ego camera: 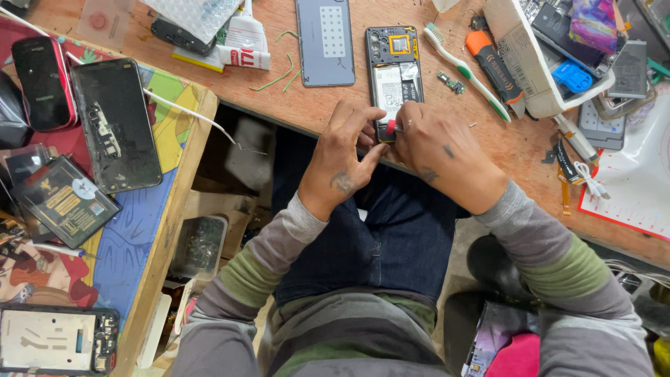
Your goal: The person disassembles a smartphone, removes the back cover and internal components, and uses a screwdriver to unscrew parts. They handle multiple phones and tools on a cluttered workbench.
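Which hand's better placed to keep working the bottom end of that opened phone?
Right, probably. The right hand pinches a red-tipped tool at the opened phone; the left hand only braces its edge.

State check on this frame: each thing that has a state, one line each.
opened phone: back off, insides exposed, flat on bench
grey back cover: detached, lying beside it
left hand: steadying the phone's lower end
right hand: pinching a small red-tipped tool at the phone's bottom edge
toothbrush: lying loose, untouched
black phone: face down, cracked
red phone: closed, screen dark
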